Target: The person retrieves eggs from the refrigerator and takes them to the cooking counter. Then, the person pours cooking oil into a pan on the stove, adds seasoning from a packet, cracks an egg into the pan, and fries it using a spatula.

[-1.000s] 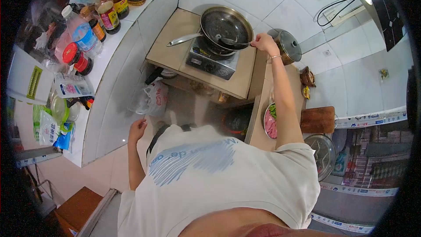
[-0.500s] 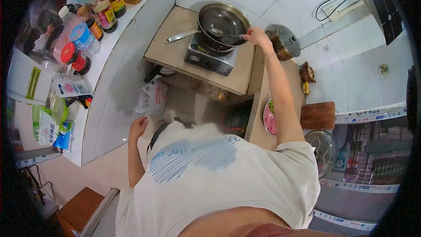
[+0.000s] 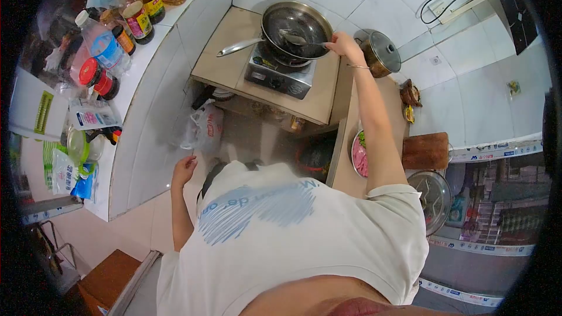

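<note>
My right hand [image 3: 345, 47] is closed around the handle of a metal spatula [image 3: 295, 38], whose head is down inside the frying pan [image 3: 270, 22]. The dark pan sits on a portable gas stove [image 3: 278, 76], with its metal handle pointing left. Inside the pan there is a shiny dark surface; its contents are too small to make out. My left hand [image 3: 185, 171] hangs low at my side, fingers loosely curled, holding nothing. Nearest to it is a white plastic bag [image 3: 208, 126].
Right of the stove stands a lidded pot [image 3: 381, 55]. A bowl of pink sliced meat [image 3: 360, 158] sits beside my right arm, near a wooden board [image 3: 425, 152] and a glass lid [image 3: 432, 202]. Several bottles and a red-capped jar [image 3: 99, 77] line the left ledge.
The spatula's head has shifted slightly up and right in the pan, and its face has turned. My right wrist has rotated a little. My left hand stays where it was.
</note>
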`<control>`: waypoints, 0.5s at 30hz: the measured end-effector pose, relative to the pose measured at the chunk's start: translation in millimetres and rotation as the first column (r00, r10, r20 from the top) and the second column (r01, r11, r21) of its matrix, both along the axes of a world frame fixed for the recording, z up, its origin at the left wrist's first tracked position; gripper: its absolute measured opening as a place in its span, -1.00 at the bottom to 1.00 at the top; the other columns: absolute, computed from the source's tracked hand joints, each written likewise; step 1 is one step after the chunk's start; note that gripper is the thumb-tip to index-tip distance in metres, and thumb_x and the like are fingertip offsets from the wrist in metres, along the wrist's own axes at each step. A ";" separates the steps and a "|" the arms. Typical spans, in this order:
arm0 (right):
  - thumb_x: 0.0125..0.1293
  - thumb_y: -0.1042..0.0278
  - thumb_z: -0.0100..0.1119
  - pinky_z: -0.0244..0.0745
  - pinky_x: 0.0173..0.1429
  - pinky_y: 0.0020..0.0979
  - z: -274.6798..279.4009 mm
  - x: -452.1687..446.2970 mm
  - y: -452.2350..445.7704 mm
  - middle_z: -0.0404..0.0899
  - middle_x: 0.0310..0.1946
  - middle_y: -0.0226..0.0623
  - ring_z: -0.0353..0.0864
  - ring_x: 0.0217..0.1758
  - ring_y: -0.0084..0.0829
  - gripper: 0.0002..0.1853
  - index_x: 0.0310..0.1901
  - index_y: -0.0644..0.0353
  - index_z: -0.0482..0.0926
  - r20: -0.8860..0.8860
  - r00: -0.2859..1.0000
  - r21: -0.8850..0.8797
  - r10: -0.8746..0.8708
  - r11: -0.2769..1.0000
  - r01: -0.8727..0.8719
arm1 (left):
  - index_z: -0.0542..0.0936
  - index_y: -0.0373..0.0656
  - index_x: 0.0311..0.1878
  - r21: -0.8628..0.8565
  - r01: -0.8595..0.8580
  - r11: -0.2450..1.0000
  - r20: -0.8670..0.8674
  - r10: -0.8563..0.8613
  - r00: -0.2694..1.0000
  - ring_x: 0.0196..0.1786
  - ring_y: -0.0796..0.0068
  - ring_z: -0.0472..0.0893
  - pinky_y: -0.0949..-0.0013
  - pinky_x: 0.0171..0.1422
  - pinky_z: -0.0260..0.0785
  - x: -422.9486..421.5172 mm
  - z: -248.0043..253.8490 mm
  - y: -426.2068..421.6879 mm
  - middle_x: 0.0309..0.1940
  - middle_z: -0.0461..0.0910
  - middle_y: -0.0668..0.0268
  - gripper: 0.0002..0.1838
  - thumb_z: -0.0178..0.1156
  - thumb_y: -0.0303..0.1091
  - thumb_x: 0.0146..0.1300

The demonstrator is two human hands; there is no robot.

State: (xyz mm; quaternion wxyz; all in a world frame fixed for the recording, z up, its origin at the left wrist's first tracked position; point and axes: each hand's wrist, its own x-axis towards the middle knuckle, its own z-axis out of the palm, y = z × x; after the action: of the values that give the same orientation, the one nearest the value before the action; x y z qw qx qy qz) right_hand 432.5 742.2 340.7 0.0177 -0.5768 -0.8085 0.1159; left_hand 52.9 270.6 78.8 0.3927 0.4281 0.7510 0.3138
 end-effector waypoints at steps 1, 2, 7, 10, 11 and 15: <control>0.02 0.03 0.27 0.43 -0.30 -0.30 8.8 3.8 -4.8 0.56 -0.55 -0.15 0.54 -0.43 -0.29 -0.64 -0.46 0.23 0.56 0.068 0.997 0.004 0.041 0.999 -0.042 | 0.59 -0.22 -0.12 0.002 -0.007 1.000 -0.001 0.007 1.000 -0.36 0.42 0.54 0.41 -0.18 0.40 -1.2 -2.2 -1.8 -0.40 0.59 0.21 -0.71 0.20 -0.25 0.14; 0.03 0.03 0.26 0.41 -0.33 -0.28 17.3 6.7 -8.3 0.55 -0.58 -0.16 0.53 -0.46 -0.29 -0.65 -0.46 0.22 0.56 0.135 0.987 0.007 0.082 0.996 -0.084 | 0.59 -0.21 -0.13 0.021 -0.025 0.999 -0.016 0.025 1.000 -0.37 0.43 0.54 0.41 -0.18 0.39 -2.6 -5.4 -3.9 -0.41 0.59 0.20 -0.71 0.20 -0.25 0.13; 0.12 0.03 0.18 0.34 -0.49 -0.39 8.4 -7.2 -6.1 0.49 -0.68 -0.27 0.47 -0.62 -0.44 -0.62 -0.46 0.26 0.56 -0.037 0.999 -0.124 -0.009 0.992 0.004 | 0.59 -0.22 -0.13 -0.004 -0.020 1.000 -0.060 0.019 0.998 -0.36 0.43 0.54 0.42 -0.19 0.39 -0.6 -11.1 -11.0 -0.42 0.58 0.20 -0.71 0.20 -0.26 0.13; 0.10 0.02 0.19 0.36 -0.46 -0.37 -3.6 -3.8 11.7 0.50 -0.67 -0.25 0.48 -0.60 -0.42 -0.62 -0.46 0.26 0.55 0.047 0.999 -0.009 0.015 1.000 -0.015 | 0.59 -0.24 -0.14 0.003 -0.001 1.000 -0.059 0.001 0.998 -0.36 0.43 0.54 0.43 -0.19 0.38 0.7 -8.1 -9.5 -0.41 0.59 0.20 -0.71 0.20 -0.27 0.13; 0.08 0.00 0.22 0.38 -0.42 -0.35 10.5 -4.5 3.8 0.50 -0.67 -0.25 0.49 -0.58 -0.42 -0.60 -0.45 0.26 0.56 0.093 0.995 -0.087 -0.044 0.995 0.052 | 0.59 -0.24 -0.14 0.041 -0.026 0.999 -0.050 0.028 0.998 -0.36 0.43 0.54 0.42 -0.19 0.39 -0.7 -11.3 -11.8 -0.41 0.59 0.20 -0.71 0.19 -0.26 0.13; 0.04 -0.09 0.24 0.39 -0.40 -0.35 35.3 -5.7 -18.5 0.52 -0.65 -0.25 0.51 -0.56 -0.41 -0.54 -0.42 0.26 0.59 0.195 0.980 -0.075 0.026 0.997 -0.011 | 0.59 -0.24 -0.14 -0.050 -0.083 0.995 -0.044 0.081 0.996 -0.37 0.43 0.54 0.41 -0.20 0.38 4.1 -6.8 -18.4 -0.41 0.59 0.19 -0.70 0.18 -0.24 0.15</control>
State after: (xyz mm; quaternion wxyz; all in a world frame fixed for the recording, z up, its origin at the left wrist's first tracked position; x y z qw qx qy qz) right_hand 426.8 723.6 376.0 -0.0844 -0.5780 -0.8068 0.0883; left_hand 57.0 252.2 71.9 0.3748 0.3931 0.7838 0.3011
